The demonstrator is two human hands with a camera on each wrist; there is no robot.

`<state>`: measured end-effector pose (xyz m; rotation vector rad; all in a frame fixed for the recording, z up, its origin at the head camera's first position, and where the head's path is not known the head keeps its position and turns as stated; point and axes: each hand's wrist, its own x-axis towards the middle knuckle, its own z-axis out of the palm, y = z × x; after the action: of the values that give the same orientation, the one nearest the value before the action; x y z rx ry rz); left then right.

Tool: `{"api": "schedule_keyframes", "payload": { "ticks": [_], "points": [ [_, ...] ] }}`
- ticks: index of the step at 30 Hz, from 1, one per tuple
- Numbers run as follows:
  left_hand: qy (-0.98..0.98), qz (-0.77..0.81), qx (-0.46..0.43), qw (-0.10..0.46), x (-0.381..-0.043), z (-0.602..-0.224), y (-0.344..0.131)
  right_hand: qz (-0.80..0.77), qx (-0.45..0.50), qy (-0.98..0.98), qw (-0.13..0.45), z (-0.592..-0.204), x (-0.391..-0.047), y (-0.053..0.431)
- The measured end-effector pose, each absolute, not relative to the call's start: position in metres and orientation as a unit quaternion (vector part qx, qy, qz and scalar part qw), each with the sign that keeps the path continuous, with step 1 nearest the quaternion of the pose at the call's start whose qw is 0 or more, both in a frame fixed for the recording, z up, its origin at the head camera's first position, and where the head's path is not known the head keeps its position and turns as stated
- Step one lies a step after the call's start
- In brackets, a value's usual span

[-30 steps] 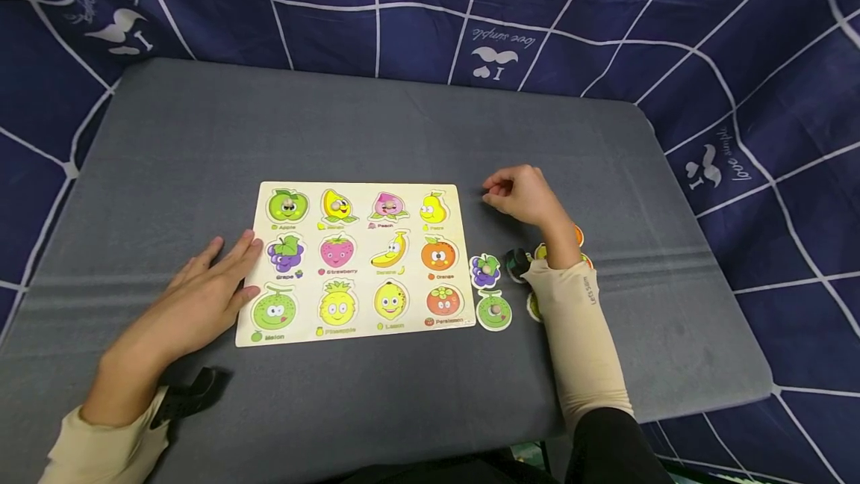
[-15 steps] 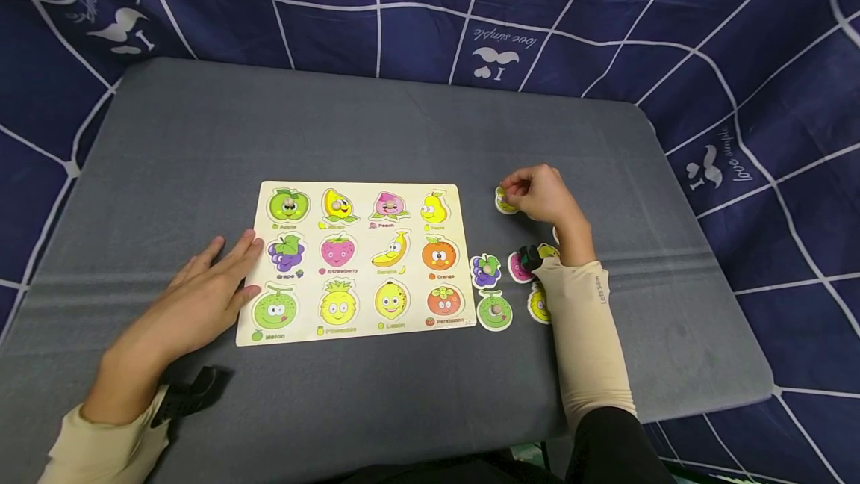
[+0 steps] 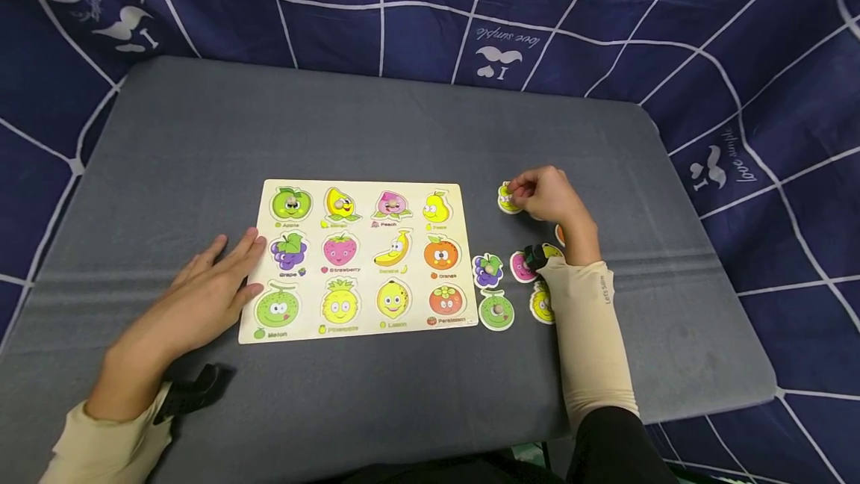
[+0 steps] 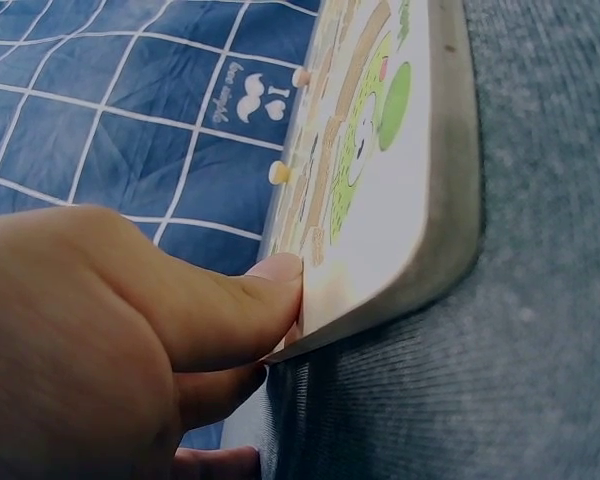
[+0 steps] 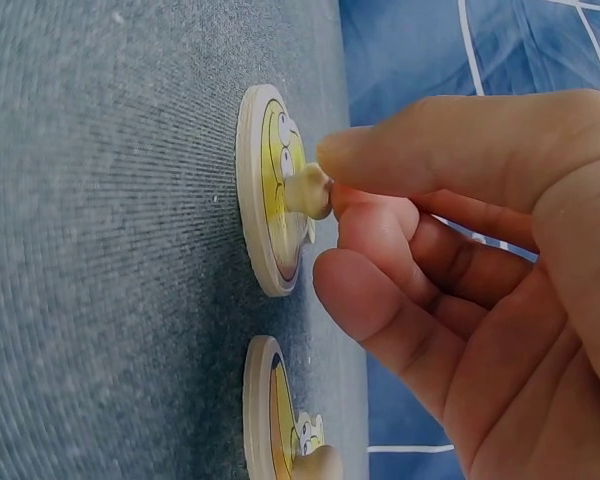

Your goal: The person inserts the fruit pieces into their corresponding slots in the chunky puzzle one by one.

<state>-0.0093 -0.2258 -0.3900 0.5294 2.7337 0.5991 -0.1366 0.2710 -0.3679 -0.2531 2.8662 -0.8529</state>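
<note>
A cream fruit puzzle board (image 3: 363, 260) lies on the grey cloth-covered table, with knobbed apple, mango and peach pieces in its top row. My left hand (image 3: 208, 290) rests at the board's left edge, fingers extended; in the left wrist view the thumb (image 4: 240, 310) touches the corner. To the board's right, my right hand (image 3: 547, 194) pinches the wooden knob (image 5: 310, 192) of a yellow fruit puzzle piece (image 3: 505, 202) between thumb and index finger. That piece lies flat on the cloth, partly covered by the fingers in the head view.
Loose grape (image 3: 487, 271) and melon (image 3: 496, 311) pieces lie beside the board's right edge. A pink piece (image 3: 522, 267), a yellow smiling piece (image 3: 541, 303) and others sit near the right sleeve (image 3: 584, 327), partly hidden. A blue checked curtain (image 3: 416, 13) surrounds the table.
My right hand has shifted right, and the yellow piece at its fingertips has come into view. More loose pieces show by the sleeve. The left hand and board have stayed put.
</note>
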Motion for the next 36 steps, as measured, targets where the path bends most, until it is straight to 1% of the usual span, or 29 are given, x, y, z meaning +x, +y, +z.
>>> {"api": "schedule_keyframes", "payload": {
  "ticks": [11,27,36],
  "points": [
    [0.950,0.207,0.186,0.139,-0.0123,-0.3897,-0.2248,-0.280,-0.075,0.955,0.063,-0.3676,-0.1370,0.2765],
    [0.950,0.204,0.180,0.151,-0.0107,-0.3897,-0.2241,-0.270,-0.066,0.957,0.084,-0.3714,-0.1368,0.2771],
    [0.951,0.205,0.179,0.149,-0.0103,-0.3900,-0.2242,-0.266,-0.076,0.958,0.081,-0.3714,-0.1382,0.2762]
  ]
}}
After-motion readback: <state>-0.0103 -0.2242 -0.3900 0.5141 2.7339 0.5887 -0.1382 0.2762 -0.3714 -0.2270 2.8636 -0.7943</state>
